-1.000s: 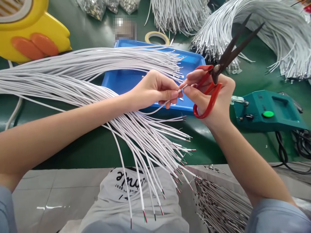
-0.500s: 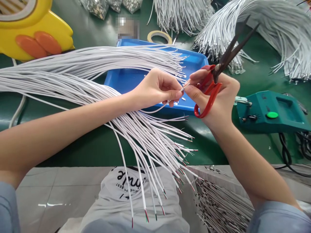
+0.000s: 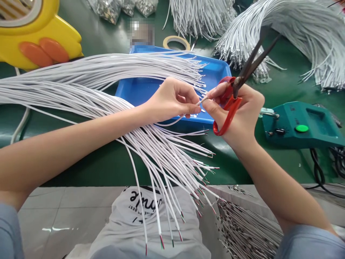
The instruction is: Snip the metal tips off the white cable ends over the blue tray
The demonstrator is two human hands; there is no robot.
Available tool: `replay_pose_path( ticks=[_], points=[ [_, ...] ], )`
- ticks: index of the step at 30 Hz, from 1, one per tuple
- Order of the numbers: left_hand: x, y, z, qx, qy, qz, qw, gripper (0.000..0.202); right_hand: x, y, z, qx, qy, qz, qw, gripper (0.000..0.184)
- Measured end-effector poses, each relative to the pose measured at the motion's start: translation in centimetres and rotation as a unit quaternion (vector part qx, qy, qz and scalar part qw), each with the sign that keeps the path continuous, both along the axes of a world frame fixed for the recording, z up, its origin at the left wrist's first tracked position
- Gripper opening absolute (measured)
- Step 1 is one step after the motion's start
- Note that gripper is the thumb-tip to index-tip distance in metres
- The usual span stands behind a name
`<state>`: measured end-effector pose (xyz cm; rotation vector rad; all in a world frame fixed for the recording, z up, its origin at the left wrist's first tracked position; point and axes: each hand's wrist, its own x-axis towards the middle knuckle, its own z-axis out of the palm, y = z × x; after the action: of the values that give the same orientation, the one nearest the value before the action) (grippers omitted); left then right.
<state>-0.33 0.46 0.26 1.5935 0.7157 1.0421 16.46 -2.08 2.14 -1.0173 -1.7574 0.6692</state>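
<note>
One head-worn camera looks forward and steeply down, about arm's length from the left hand and right hand; the green tabletop's near edge (floor tiles below it) crosses the lower view.

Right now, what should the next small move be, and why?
Probably a gentle pull by the right hand on the tip of the white wire: the left hand pinches it just behind, the right fingers meet its end, and the red-handled scissors in that hand point their blades away from it.
</note>
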Motion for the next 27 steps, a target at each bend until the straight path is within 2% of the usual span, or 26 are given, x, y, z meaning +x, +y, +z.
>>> replay_pose_path(
  ticks=[6,13,19,27],
  points=[
    [-0.01,-0.06,0.1,-0.008,0.001,-0.04,0.999,0.014,0.0,0.21,-0.23,0.008,0.037,0.013,0.999,0.016],
    [0.21,-0.45,0.2,0.027,0.022,0.031,0.999,0.018,0.16,0.14,0.0,0.007,-0.005,-0.005,1.0,0.014],
    [0.32,-0.36,-0.17,0.026,0.022,0.046,0.998,0.014,0.15,-0.06,0.14,-0.016,-0.03,-0.023,0.999,0.013],
    [-0.05,-0.32,0.41,-0.022,0.014,-0.053,0.998,0.011,0.38,0.22,-0.01,-0.011,0.012,0.018,1.0,0.014]
  ],
)
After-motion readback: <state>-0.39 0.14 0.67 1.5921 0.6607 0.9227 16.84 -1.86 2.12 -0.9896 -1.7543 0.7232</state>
